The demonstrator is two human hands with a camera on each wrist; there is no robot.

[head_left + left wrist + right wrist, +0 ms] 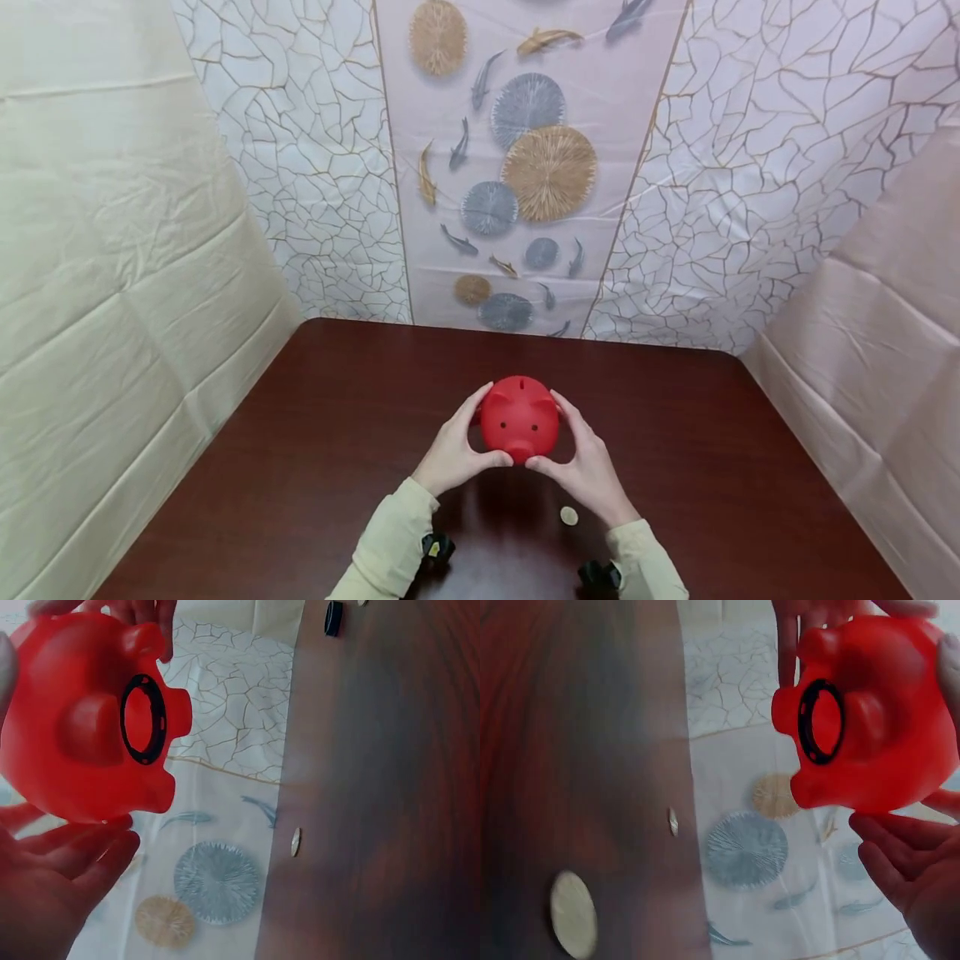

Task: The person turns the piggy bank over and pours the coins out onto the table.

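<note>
A red piggy bank (519,417) is held between both hands just above the dark wooden table (300,467), snout toward me and coin slot on top. My left hand (453,454) cups its left side with the thumb under the snout. My right hand (585,467) cups the right side the same way. The wrist views show the bank's underside (82,720) (877,712) with a black ring around a round opening. The left palm (52,892) and right palm (907,877) lie just beside the bank's body. A pale coin (569,516) (573,913) lies on the table near my right wrist.
A second small coin (295,841) (673,822) lies farther back on the table, hidden in the head view. A small black object (333,618) sits near the table's front. Patterned sheets (525,167) wall in the table at the back and both sides.
</note>
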